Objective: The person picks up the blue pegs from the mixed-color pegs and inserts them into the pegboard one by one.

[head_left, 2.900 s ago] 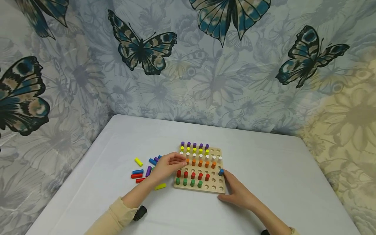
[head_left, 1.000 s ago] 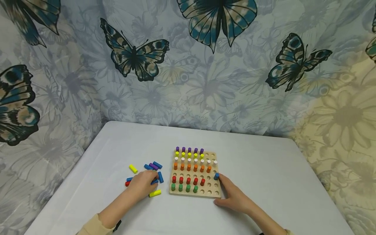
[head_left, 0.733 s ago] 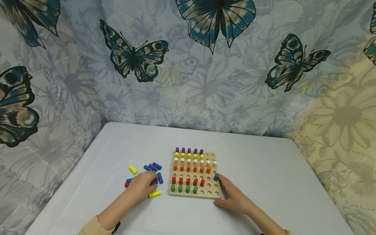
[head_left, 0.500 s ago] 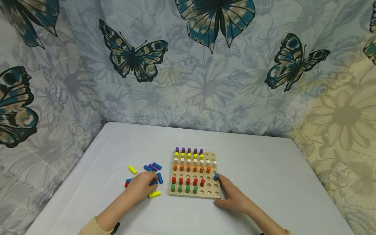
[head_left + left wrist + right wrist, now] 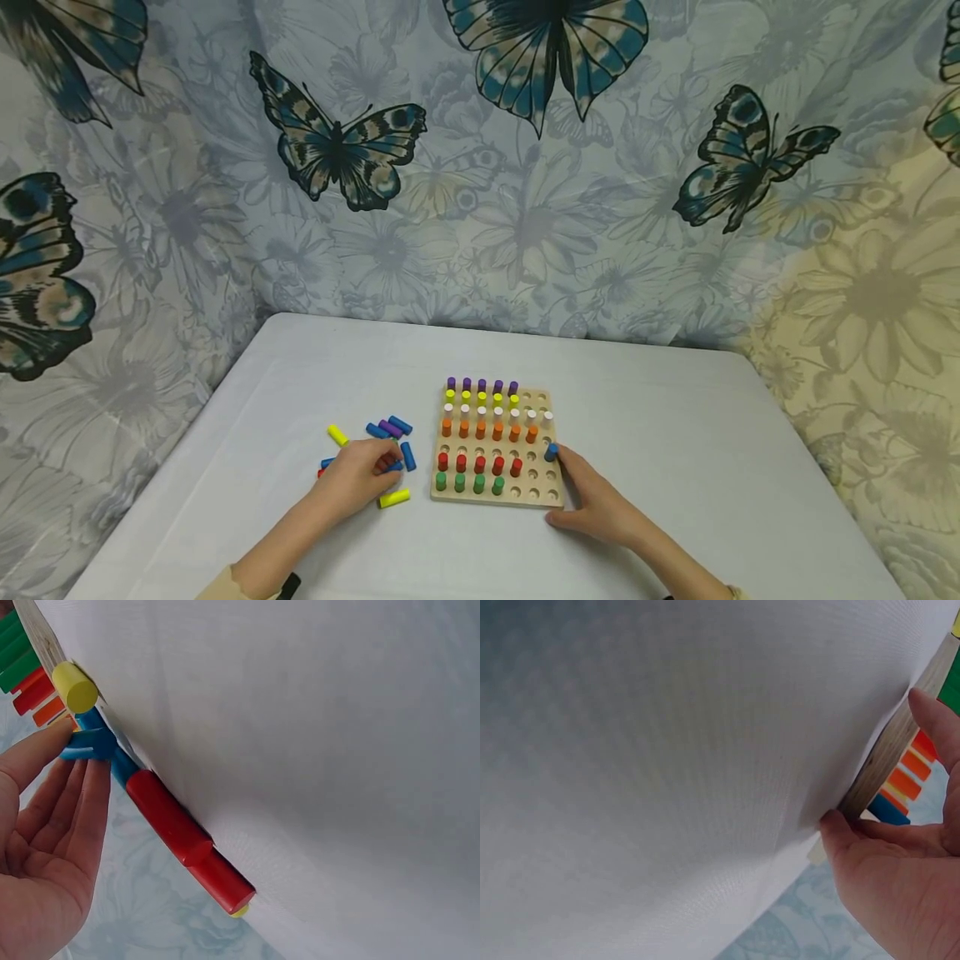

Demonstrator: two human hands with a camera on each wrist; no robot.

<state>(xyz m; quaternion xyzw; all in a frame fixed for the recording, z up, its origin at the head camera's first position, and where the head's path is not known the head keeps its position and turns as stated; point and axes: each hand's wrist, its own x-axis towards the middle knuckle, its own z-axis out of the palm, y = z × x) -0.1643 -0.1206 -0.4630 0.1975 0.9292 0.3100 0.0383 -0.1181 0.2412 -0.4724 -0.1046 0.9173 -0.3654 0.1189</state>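
Note:
In the head view, my left hand (image 5: pixel 356 479) is over the loose pegs to the left of a wooden pegboard (image 5: pixel 517 495). The left wrist view has its thumb and fingertips pinching a blue peg (image 5: pixel 90 744), among other blue pegs and red pegs (image 5: pixel 169 817). My right hand (image 5: pixel 596 500) holds the board's near right corner, its thumb near the front and its fingers along the right side. A blue peg (image 5: pixel 551 452) stands in the board beside those fingers. Rows of purple, yellow, white, orange, red and green pegs (image 5: pixel 479 482) stand upright in the board.
Loose pegs lie around my left hand: a yellow peg (image 5: pixel 337 435) behind it, another yellow peg (image 5: pixel 393 498) in front, and a purple peg (image 5: pixel 390 428) between blue ones. A white cloth covers the table (image 5: pixel 660 417). Butterfly-print fabric (image 5: pixel 525 208) hangs behind.
My left hand has gone from the board's orange row leftward to the loose pegs, and lately shifts only slightly. My right hand has stayed at the board's corner. The head view has tilted a little.

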